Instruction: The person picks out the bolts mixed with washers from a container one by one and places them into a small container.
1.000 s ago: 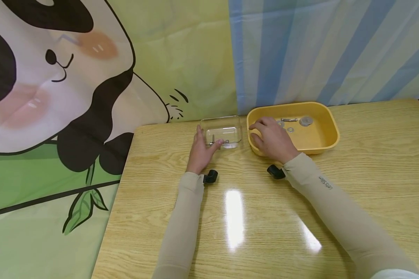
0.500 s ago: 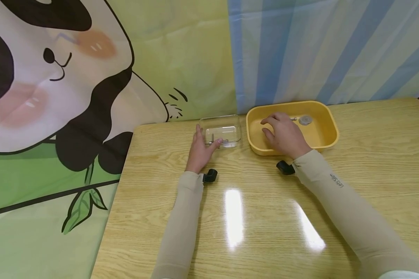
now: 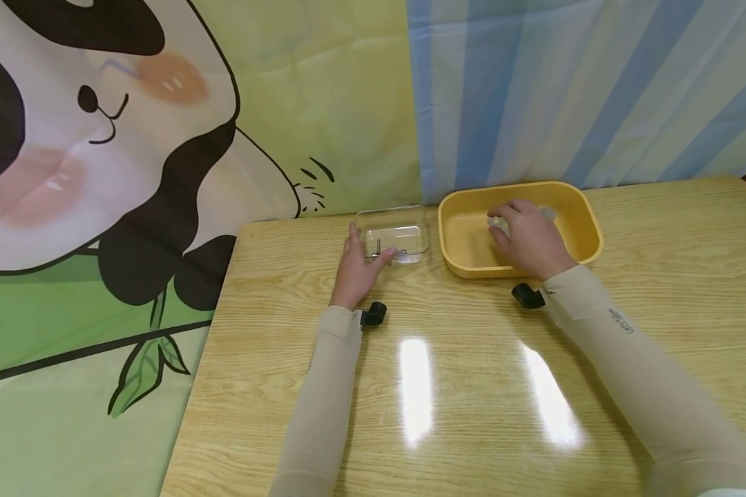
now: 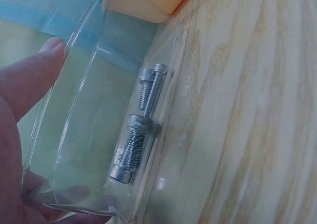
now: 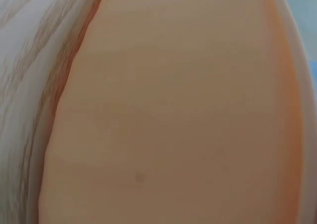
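My left hand (image 3: pixel 356 273) grips the near left corner of a clear plastic box (image 3: pixel 424 235), thumb across its front and fingers along its left side. Several socket-head bolts (image 4: pixel 133 144) lie in the box, plain in the left wrist view. Over a yellow tub (image 3: pixel 466 241), my right hand (image 3: pixel 534 238) reaches inside with thumb and fingers curved apart. Pale washers (image 3: pixel 497 223) show in the gap between them, apparently on the tub floor. A larger round washer (image 3: pixel 548 213) is partly hidden behind the hand. The right wrist view shows only the tub's wall (image 5: pixel 163 105).
Both containers stand side by side at the back of a wooden table (image 3: pixel 460 414), against a printed curtain (image 3: pixel 354 103). Black wrist cameras stick out from both wrists, the right one (image 3: pixel 527 296) close to the tub's front wall.
My right hand has moved rightward inside the tub, from its left end to the middle, now covering the bolts there and part of the large washer. The left hand and clear box have stayed put.
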Available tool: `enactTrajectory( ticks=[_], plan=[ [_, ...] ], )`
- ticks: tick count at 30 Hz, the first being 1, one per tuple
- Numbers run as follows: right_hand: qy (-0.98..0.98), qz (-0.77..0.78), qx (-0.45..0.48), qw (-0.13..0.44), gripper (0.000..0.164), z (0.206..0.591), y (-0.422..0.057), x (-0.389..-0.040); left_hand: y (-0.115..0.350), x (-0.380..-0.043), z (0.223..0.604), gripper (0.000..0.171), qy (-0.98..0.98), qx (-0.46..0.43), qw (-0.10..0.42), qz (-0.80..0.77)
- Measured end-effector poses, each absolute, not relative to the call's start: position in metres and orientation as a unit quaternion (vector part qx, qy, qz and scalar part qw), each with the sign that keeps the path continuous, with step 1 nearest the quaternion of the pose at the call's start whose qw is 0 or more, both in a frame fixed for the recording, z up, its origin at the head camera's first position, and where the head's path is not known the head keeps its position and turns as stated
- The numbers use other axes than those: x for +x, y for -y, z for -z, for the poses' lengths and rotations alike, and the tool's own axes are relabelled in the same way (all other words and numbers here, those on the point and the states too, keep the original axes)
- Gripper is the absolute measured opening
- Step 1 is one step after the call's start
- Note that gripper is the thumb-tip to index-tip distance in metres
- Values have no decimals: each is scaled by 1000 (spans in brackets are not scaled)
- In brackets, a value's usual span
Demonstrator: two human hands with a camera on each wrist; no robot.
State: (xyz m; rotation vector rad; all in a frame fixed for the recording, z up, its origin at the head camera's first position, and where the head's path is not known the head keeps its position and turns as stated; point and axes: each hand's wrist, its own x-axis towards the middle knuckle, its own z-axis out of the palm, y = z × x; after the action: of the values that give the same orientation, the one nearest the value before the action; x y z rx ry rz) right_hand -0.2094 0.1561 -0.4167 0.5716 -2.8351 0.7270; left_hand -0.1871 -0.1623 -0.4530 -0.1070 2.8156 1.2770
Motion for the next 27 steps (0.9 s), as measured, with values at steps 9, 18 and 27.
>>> enactTrajectory(
  ticks=[9, 18, 27],
  plan=[
    [951, -238, 180, 79, 30, 421, -174, -215, 163, -187, 455, 112, -908, -31, 23, -417],
    [958, -235, 159, 25, 38, 425, -188, -223, 163, -188, 456, 116, -909, -27, 22, -416],
    [964, -215, 153, -10, 45, 429, -193, -231, 163, -188, 456, 115, -909, -27, 21, -415]
  ],
)
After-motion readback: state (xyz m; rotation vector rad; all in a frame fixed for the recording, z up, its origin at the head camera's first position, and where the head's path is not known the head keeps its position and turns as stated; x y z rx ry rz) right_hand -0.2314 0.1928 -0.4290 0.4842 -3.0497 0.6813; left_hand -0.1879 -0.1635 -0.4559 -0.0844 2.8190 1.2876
